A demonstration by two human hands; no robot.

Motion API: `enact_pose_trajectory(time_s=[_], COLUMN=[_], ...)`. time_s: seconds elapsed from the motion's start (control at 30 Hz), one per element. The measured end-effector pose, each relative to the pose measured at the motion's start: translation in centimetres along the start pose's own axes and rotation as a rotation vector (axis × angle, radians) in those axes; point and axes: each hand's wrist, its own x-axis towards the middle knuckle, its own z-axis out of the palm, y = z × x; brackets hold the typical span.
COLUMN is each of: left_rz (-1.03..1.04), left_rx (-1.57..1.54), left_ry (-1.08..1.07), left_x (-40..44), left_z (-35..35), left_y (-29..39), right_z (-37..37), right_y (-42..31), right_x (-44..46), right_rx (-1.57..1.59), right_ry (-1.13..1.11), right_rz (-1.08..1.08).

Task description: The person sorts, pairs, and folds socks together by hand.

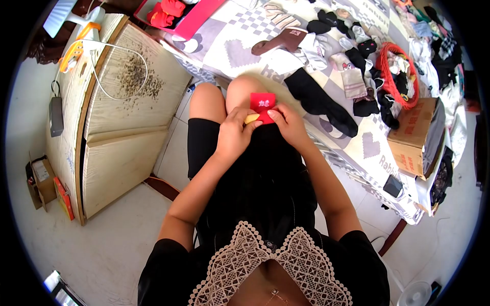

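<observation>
Above my lap, a small red sock (263, 100) with pale characters on it is held between my two hands. My left hand (236, 133) is closed, its thumb and fingers pinching the left side, where a small yellow piece (251, 118) shows; whether that piece belongs to the sock I cannot tell. With thumb and fingers pressed together, my right hand (287, 125) grips the sock's lower right side. Nearest to the right hand on the bed lies a long black sock (319, 104). A brown sock (279, 42) is farther back.
The bed (244, 53) holds several loose socks, a red ring-shaped bundle (396, 76) and a cardboard box (414, 135). A pink box (191, 23) with red items stands at its far left. To my left is a wooden cabinet (120, 176) with a white cable (146, 76).
</observation>
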Motion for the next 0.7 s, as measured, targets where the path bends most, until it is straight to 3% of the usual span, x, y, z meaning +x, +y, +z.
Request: enact_pose_trajectory(time_s=[0.03,0.13,0.37,0.43,0.47,0.53,0.63,0.7], left_rz=[-0.001,-0.354,-0.507,-0.287,-0.286,0.037,0.017,0.062], left_rx=[0.000,-0.095,0.112,0.141,0.141,0.171,-0.036,0.024], left_ry=[0.000,-0.191,-0.191,-0.063,-0.061,-0.202,-0.304,-0.242], left_x=[0.1,0.5,2.2,2.6,2.9,3.5,3.8,3.6], left_z=[-0.2,-0.5,-0.2,0.2,0.1,-0.6,-1.4,-1.7], left_y=[0.1,-0.1,-0.6,-1.9,-2.7,-3.3,-2.5,-1.2], right_z=[0.2,0.7,0.6,0.8,0.8,1.0,1.1,1.0], right_y=[-0.2,-0.9,-0.6,-0.3,-0.1,0.2,0.0,-0.4], right_x=[-0.1,-0.5,-0.5,-0.2,-0.1,-0.1,-0.1,-0.2], right_rx=[0.000,0.030,0.078,0.125,0.155,0.186,0.278,0.272], right_ry=[-0.001,0.154,0.117,0.131,0.133,0.133,0.126,0.133], right_rz=[0.000,0.106,0.134,0.115,0.121,0.127,0.053,0.057])
